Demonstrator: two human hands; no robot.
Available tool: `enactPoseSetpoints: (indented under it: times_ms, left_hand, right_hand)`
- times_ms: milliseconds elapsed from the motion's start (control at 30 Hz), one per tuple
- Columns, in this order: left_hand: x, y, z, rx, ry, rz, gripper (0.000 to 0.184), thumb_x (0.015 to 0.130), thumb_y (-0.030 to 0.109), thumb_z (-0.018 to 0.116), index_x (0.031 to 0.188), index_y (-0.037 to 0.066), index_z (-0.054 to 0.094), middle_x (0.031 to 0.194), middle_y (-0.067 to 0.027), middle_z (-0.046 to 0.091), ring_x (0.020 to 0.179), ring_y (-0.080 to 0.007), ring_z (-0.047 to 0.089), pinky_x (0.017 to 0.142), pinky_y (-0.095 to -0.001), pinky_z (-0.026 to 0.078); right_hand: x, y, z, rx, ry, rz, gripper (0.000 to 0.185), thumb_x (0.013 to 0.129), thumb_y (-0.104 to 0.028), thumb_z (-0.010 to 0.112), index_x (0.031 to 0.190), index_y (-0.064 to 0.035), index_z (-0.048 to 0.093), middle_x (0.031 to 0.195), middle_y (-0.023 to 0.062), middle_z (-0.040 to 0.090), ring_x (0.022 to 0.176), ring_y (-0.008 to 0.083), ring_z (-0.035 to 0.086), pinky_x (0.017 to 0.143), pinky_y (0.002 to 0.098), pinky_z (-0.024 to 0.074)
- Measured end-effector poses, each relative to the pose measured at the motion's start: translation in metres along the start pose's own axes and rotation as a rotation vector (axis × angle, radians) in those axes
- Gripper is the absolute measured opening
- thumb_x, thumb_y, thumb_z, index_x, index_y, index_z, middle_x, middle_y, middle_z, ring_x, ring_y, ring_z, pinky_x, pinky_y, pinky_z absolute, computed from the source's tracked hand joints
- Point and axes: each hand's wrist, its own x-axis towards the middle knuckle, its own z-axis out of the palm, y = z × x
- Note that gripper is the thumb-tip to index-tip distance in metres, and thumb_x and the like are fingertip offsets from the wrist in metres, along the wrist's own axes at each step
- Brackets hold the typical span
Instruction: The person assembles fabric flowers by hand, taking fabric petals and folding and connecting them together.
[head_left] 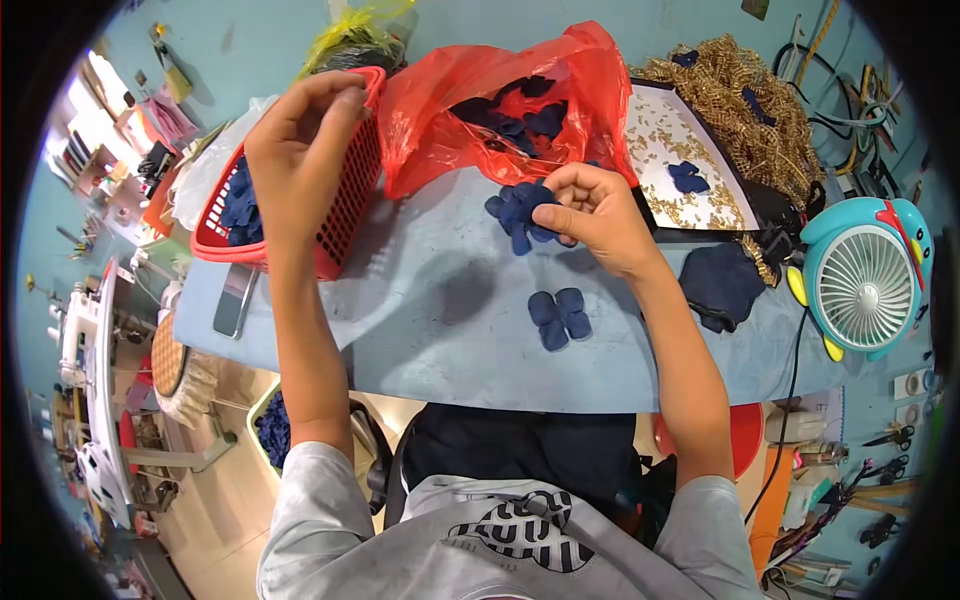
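Note:
My right hand (600, 220) pinches a navy fabric flower (518, 212) between thumb and fingers, above the blue-covered table (420, 350). Below it, a flat four-petal navy fabric piece (560, 318) lies on the cloth. My left hand (305, 150) is raised in front of the red plastic basket (350, 200), with thumb and fingertips drawn together. Whatever it may hold is too small to make out. Navy fabric pieces (240, 207) fill part of that basket. A red plastic bag (425, 125) behind my hands contains more navy pieces (515, 115).
At the back right, a white tray (650, 125) with a black rim holds small gold bits and a navy petal piece (688, 178). Gold trim (745, 110) is heaped beside it. A penguin-shaped fan (868, 285) stands right; a phone (234, 300) lies left.

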Motion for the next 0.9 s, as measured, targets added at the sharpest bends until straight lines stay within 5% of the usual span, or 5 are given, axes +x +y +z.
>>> enactPoseSetpoints:
  times_ms: [233,533,700,800,900]
  left_hand:
    - [-0.046,0.006,0.040,-0.135,-0.643,-0.156,0.031,0.073,0.003,0.067,0.103,-0.003,0.059,0.086,-0.0087,0.064,0.078,-0.0127,0.060,0.072,-0.0247,0.048]
    - [0.005,0.018,0.008,0.463,0.082,0.124,0.013,0.075,0.004,0.057,0.085,0.000,0.063,0.074,-0.0097,0.064,0.068,-0.0135,0.061,0.064,-0.0246,0.047]
    - [0.070,-0.060,-0.040,0.950,0.012,0.135,0.022,0.077,0.009,0.059,0.098,0.001,0.060,0.088,-0.0135,0.063,0.080,-0.0249,0.061,0.074,-0.0318,0.047]
    - [0.053,-0.028,-0.010,1.157,0.150,0.631,0.031,0.078,0.016,0.062,0.105,0.002,0.057,0.098,-0.0130,0.062,0.079,-0.0246,0.061,0.069,-0.0352,0.048]
    - [0.006,0.002,0.039,0.534,-0.021,0.435,0.025,0.074,0.008,0.064,0.098,0.002,0.060,0.093,-0.0114,0.063,0.076,-0.0211,0.061,0.066,-0.0309,0.048]
  right_hand:
    - [-0.003,-0.005,0.007,0.047,-0.048,0.021,0.026,0.071,-0.011,0.073,0.089,-0.0024,0.056,0.060,-0.0047,0.049,0.051,0.0022,0.047,0.045,0.0171,0.0361]
    - [-0.003,-0.007,0.006,0.024,-0.107,0.009,0.025,0.071,-0.013,0.073,0.086,-0.0017,0.057,0.059,-0.0047,0.047,0.050,0.0027,0.046,0.045,0.0174,0.0370]
    - [0.000,-0.002,0.005,0.106,-0.046,0.024,0.026,0.079,-0.006,0.063,0.103,0.0017,0.058,0.081,0.0042,0.061,0.067,0.0074,0.054,0.061,0.0202,0.0452]
    - [0.000,-0.004,0.004,0.162,-0.018,-0.009,0.026,0.079,-0.006,0.062,0.103,0.0019,0.057,0.082,0.0044,0.061,0.068,0.0076,0.054,0.062,0.0207,0.0459]
    - [0.000,-0.001,-0.001,0.167,0.025,-0.021,0.025,0.080,-0.007,0.063,0.103,0.0009,0.056,0.080,0.0028,0.060,0.064,0.0054,0.052,0.059,0.0193,0.0443]
